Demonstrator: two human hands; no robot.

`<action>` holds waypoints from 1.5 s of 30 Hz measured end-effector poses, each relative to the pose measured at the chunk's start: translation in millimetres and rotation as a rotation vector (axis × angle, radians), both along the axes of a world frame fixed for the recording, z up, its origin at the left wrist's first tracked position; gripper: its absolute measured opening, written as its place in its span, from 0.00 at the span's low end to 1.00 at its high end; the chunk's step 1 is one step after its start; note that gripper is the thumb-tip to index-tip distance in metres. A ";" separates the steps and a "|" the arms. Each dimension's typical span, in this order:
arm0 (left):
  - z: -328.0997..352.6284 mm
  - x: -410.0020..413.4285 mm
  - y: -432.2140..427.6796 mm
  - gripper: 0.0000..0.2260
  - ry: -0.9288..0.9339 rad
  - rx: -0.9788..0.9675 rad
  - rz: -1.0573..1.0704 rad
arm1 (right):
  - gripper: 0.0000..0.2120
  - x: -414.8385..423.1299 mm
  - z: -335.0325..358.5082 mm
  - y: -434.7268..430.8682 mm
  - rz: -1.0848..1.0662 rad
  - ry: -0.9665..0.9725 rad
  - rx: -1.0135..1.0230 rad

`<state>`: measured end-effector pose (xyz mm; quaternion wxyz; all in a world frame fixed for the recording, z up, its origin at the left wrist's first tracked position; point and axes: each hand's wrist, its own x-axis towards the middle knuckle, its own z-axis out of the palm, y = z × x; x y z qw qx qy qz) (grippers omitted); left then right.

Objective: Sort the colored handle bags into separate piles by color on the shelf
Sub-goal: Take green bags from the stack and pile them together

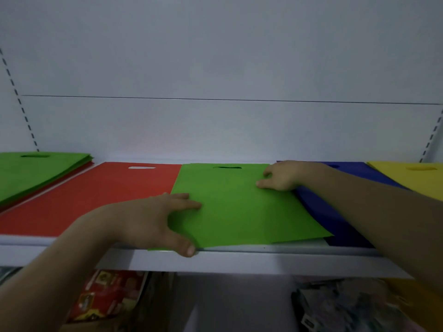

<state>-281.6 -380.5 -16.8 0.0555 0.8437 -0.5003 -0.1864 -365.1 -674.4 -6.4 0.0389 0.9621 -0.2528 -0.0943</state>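
A green handle bag [237,204] lies flat in the middle of the white shelf [215,259], overlapping a blue bag [335,212] on its right. My left hand [153,221] pinches the green bag's near left edge, fingers on top and thumb at the front corner. My right hand [282,176] rests on the green bag's far right edge with its fingers bent. A red bag [96,195] lies to the left, a stack of green bags [36,171] at the far left, and a yellow bag [412,176] at the far right.
The shelf's white back wall [215,92] rises behind the bags, with slotted uprights at both sides. Below the shelf sit red printed packages [105,298] and dark packaged goods [347,305].
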 end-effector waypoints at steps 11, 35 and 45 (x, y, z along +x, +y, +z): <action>-6.7 2.1 0.7 0.55 -0.006 -0.120 0.020 | 0.32 -4.2 -5.4 -5.9 -0.027 0.004 -0.027; 16.1 -8.0 59.4 0.27 -0.166 -0.435 0.534 | 0.31 56.8 27.3 94.6 0.373 -0.252 0.018; 17.7 30.6 222.4 0.27 -0.212 -0.485 0.660 | 0.30 120.7 30.5 246.8 0.404 -0.325 0.081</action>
